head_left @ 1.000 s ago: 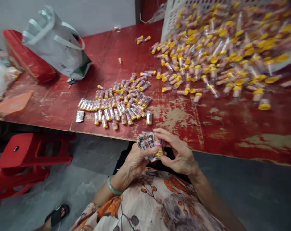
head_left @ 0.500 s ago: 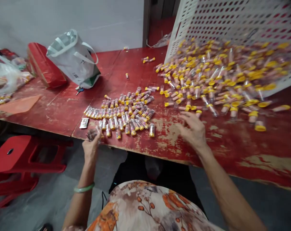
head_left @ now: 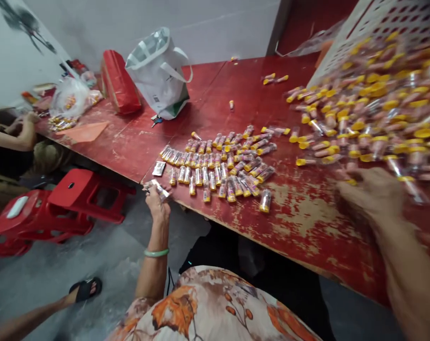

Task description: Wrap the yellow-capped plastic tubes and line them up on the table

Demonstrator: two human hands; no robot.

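My left hand is at the near edge of the red table, closed around a small stack of printed labels. Just beyond it lie rows of labelled tubes and one loose label. My right hand is blurred by motion at the near edge of a big heap of yellow-capped clear tubes; its fingers are smeared and I cannot make out whether they hold anything.
A white perforated crate stands behind the heap. A white bag and a red packet sit at the back left. Red stools stand on the floor to the left. Another person's arm rests at the far left.
Both hands were together at the lap holding labels and a tube. The left hand went to the table edge with the labels; the right hand reached right to the heap. The view swung.
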